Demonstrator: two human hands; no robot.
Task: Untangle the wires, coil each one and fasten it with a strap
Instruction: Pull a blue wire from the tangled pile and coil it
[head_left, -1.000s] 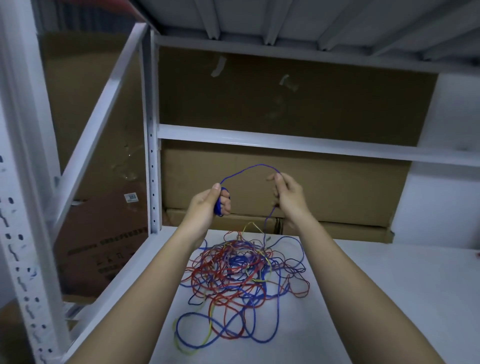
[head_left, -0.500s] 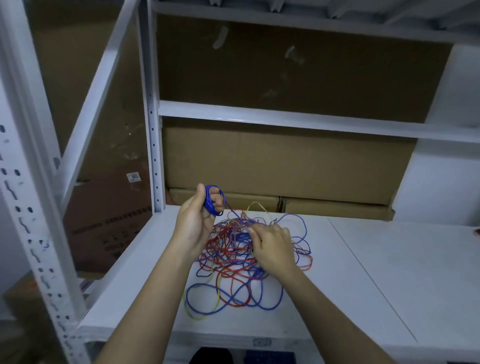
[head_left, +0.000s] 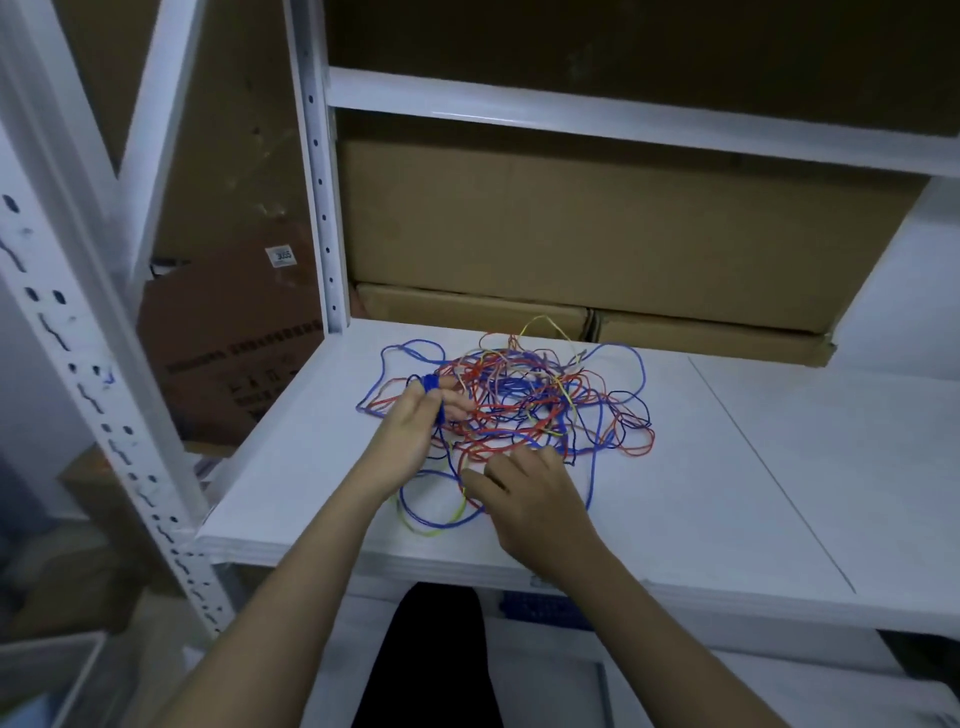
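Note:
A tangle of blue, red and yellow wires lies on the white shelf board. My left hand is at the tangle's left edge and holds a small coil of blue wire wound round its fingers. From that coil a blue strand runs down into the pile. My right hand rests low on the tangle's near edge, fingers curled among the wires. Whether those fingers pinch a strand is hidden from me.
Cardboard boxes stand along the back of the shelf behind the wires. A white perforated upright rises at the shelf's back left, another stands nearer on the left. A white crossbar runs overhead.
Both hands have come down from above the pile to the shelf. The blue loop once stretched between them is gone; my right hand moved to the tangle's near edge. The camera tilted down.

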